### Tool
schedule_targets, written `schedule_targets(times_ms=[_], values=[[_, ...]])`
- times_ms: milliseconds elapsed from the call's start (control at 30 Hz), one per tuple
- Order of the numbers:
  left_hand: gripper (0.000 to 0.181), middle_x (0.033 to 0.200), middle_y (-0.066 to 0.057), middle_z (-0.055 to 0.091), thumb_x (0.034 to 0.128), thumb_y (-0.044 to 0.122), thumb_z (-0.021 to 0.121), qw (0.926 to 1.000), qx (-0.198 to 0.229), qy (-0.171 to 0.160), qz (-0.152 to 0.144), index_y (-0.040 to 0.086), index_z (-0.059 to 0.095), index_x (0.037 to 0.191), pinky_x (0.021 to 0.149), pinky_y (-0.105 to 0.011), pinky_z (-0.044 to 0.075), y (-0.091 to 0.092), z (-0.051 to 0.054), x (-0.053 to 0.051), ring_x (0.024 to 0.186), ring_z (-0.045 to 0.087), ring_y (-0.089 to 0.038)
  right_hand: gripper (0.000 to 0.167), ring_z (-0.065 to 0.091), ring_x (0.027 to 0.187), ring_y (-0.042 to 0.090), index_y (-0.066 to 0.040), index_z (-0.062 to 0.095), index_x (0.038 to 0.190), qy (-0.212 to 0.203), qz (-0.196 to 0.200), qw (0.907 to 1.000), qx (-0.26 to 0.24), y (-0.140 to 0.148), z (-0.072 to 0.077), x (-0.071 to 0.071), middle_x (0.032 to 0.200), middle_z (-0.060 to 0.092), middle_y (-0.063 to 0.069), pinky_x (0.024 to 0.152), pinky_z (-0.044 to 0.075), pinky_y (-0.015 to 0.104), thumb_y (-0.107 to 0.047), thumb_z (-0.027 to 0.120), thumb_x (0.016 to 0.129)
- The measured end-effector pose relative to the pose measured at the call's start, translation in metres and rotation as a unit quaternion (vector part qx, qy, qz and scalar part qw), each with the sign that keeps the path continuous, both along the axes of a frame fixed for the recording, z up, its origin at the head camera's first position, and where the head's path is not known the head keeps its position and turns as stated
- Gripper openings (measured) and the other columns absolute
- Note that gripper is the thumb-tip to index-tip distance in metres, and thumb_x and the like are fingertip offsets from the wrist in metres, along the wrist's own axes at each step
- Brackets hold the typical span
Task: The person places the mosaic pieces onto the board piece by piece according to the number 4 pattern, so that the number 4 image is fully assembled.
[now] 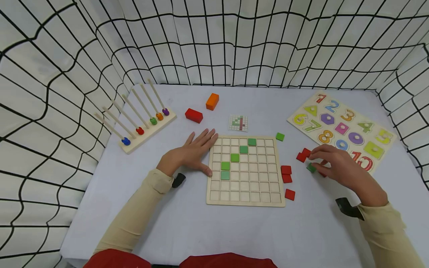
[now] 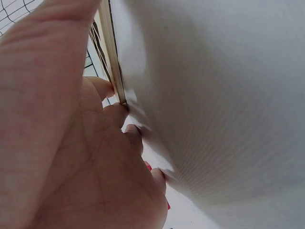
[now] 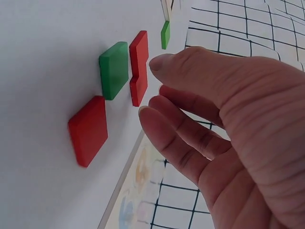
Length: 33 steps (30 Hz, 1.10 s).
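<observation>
A wooden grid board (image 1: 244, 186) lies flat, with several green tiles (image 1: 235, 158) set in its squares, mostly along a rising diagonal. My left hand (image 1: 192, 152) rests at the board's left edge, fingers spread, with thumb and fingertips touching the frame. Beyond the right side, my right hand (image 1: 336, 169) hovers over loose tiles, its thumb and fingers bent but apart. In the right wrist view, nothing sits between them. Closest to these fingertips are a dark green tile (image 3: 114, 70), a red tile (image 3: 89, 131) and two touching red tiles (image 3: 139, 67).
Three red tiles (image 1: 288, 174) lie along the board's right edge; a light green tile (image 1: 280, 137) is at its upper right corner. Behind stand a pattern card (image 1: 238, 123), red block (image 1: 194, 115) and orange block (image 1: 212, 101). A peg stand (image 1: 147, 134) is left, a number puzzle (image 1: 342, 128) right.
</observation>
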<state>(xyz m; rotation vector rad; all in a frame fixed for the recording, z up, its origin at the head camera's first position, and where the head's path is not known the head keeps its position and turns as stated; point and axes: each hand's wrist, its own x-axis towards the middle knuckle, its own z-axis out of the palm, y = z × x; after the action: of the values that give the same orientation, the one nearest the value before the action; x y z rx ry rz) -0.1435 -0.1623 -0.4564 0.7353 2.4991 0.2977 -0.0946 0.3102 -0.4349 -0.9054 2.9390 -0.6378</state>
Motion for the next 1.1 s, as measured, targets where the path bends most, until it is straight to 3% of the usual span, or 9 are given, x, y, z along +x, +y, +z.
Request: schedule_targets(times_ms=[333,533,800,933,1100], values=[[0.137,0.183,-0.008,-0.011,0.0813,0.062,0.087,1.0,-0.007,-0.005,-0.001,0.013,-0.002,0.174,0.134,-0.065,-0.009,0.001,0.001,-0.001,0.17,-0.013,-0.033,0.023,0.074,0.1,0.032,-0.001,0.081,0.109,-0.023,-0.009,0.9996,0.011,-0.027,0.005,-0.027,0.114,0.075,0.017,0.085,0.066,0.051,-0.002,0.087,0.087],[0.137,0.183,-0.009,-0.011,0.0817,0.061,0.087,1.0,-0.006,-0.004,-0.001,0.012,-0.002,0.174,0.134,-0.065,-0.009,0.001,0.001,-0.001,0.17,-0.013,-0.034,0.021,0.075,0.097,0.033,0.002,0.08,0.112,-0.047,-0.025,0.9985,0.011,-0.045,0.003,-0.046,0.12,0.072,0.021,0.086,0.066,0.051,-0.004,0.083,0.092],[0.137,0.183,-0.009,-0.01,0.0818,0.062,0.087,0.9999,-0.015,-0.003,-0.001,0.012,-0.002,0.173,0.134,-0.066,-0.008,0.002,0.003,-0.002,0.17,-0.013,-0.034,0.016,0.068,0.103,0.034,0.002,0.079,0.109,-0.042,-0.014,0.999,-0.001,-0.071,-0.014,-0.079,0.118,0.07,0.021,0.09,0.064,0.051,0.0,0.08,0.093],[0.136,0.183,-0.009,-0.011,0.0822,0.062,0.086,0.9999,-0.016,-0.004,0.0,0.013,-0.002,0.173,0.135,-0.065,-0.008,0.002,0.002,0.0,0.17,-0.013,-0.034,0.014,0.066,0.099,0.032,0.002,0.079,0.106,-0.064,-0.025,0.9976,0.004,-0.078,-0.019,-0.084,0.11,0.07,0.019,0.09,0.061,0.049,0.002,0.077,0.093],[0.136,0.183,-0.009,-0.01,0.0827,0.061,0.086,0.9999,-0.015,-0.001,-0.002,0.011,-0.002,0.173,0.134,-0.066,-0.007,0.001,0.004,0.0,0.17,-0.012,-0.035,0.013,0.067,0.095,0.03,0.001,0.079,0.106,-0.066,-0.025,0.9975,0.003,-0.078,-0.017,-0.079,0.109,0.069,0.019,0.087,0.063,0.047,0.002,0.077,0.093]])
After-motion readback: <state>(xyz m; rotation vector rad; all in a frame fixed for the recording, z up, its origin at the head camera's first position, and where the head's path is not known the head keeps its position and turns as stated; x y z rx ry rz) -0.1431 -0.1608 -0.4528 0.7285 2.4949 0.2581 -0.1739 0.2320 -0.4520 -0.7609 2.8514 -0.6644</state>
